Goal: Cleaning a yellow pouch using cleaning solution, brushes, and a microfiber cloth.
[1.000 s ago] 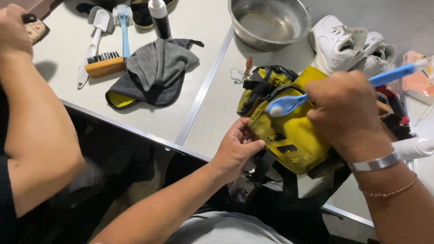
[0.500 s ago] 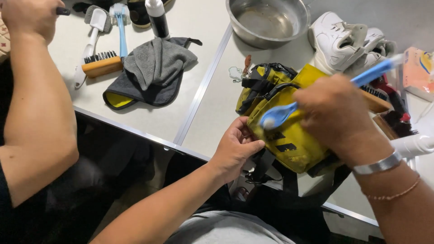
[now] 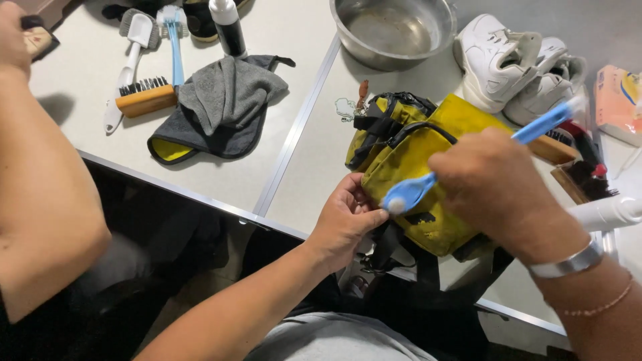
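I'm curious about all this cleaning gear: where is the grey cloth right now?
The grey cloth lies crumpled on the white table, upper left of the view, between the wooden brush and the yellow bag.

Steel bowl (image 3: 394,30), white sneakers (image 3: 515,67), grey cloth (image 3: 224,100), wooden brush (image 3: 144,98), black bottle (image 3: 227,27)

Yellow pouch bag (image 3: 428,167) under both hands: matt woven cloth, grimy dark smudges, black webbing straps. Blue toothbrush (image 3: 409,192) in right hand (image 3: 498,190): smooth glossy plastic. Steel bowl (image 3: 394,30) beyond hands: dull brushed metal. White sneakers (image 3: 515,63) above right hand: smooth leather-like, creased. Grey cloth (image 3: 224,100) far side of left hand (image 3: 344,220): soft, matt, napped; yellow lining. Block brush (image 3: 144,97) beside it: bare wood, dark bristles. Counter (image 3: 87,140): smooth, matt, off-white. Right wrist: polished metal bangle (image 3: 568,264).
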